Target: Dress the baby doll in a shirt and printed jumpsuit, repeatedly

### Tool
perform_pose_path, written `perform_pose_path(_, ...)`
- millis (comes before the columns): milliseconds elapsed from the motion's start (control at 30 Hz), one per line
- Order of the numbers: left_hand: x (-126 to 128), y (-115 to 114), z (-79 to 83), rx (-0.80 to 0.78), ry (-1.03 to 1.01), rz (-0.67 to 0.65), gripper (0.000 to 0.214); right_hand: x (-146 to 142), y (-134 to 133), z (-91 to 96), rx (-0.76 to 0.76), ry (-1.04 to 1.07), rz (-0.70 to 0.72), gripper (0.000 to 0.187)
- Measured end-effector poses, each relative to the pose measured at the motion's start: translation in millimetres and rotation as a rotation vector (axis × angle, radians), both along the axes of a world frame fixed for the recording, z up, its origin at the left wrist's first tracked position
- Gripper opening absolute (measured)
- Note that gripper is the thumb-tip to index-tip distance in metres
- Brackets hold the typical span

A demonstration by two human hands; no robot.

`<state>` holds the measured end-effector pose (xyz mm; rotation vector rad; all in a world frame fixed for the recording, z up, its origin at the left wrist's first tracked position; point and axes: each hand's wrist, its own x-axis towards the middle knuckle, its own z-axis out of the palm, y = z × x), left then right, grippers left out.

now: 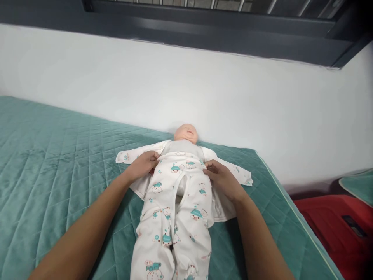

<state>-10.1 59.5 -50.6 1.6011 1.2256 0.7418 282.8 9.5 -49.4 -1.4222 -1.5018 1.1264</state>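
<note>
A baby doll (pixel 185 134) lies on its back on a green quilted mattress (pixel 58 163), head toward the wall. It wears white printed trousers (pixel 175 217), and an open white printed jacket (pixel 233 171) is spread under it. My left hand (pixel 143 165) grips the trousers' waistband at the doll's left-side hip, fingers curled. My right hand (pixel 221 178) pinches the waistband on the other side.
A white wall (pixel 204 85) runs behind the bed under a dark window frame (pixel 204 35). A red object (pixel 335 225) sits on the floor right of the mattress edge, with another green cushion (pixel 358 184) beyond it.
</note>
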Motion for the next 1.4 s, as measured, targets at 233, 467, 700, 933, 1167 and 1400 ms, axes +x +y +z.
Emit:
perform_pose_path(233, 0.6, 0.9, -1.3, 0.065, 0.134, -0.025, 0.014, -12.8, -2.8, 6.3, 0.046, -0.428, -0.083, 0.009)
perform_pose_path(467, -0.5, 3.1, 1.3, 0.175, 0.306, -0.091, 0.02, -16.5, -1.3, 3.3, -0.013, -0.668, -0.167, 0.005)
perform_pose_path(700, -4.7, 4.8, 3.1, 0.204, 0.398, -0.225, 0.028, -16.2, 4.4, -4.6, 0.006, -0.655, -0.092, 0.008)
perform_pose_path(933, -3.6, -1.8, 13.2, 0.186, 0.316, -0.34, 0.036, -11.4, 2.1, 0.5, 0.053, -0.404, 0.017, 0.012)
perform_pose_path(1167, -0.3, -7.5, 14.7, 0.009, -0.035, -0.327, 0.035, -15.9, -6.9, 8.3, 0.025, -0.167, 0.037, 0.02)
perform_pose_path(1400, 6.2, -10.1, 6.8, -0.278, -0.336, -0.124, 0.03, -23.1, -8.4, 7.7, -0.024, 0.108, 0.054, 0.031)
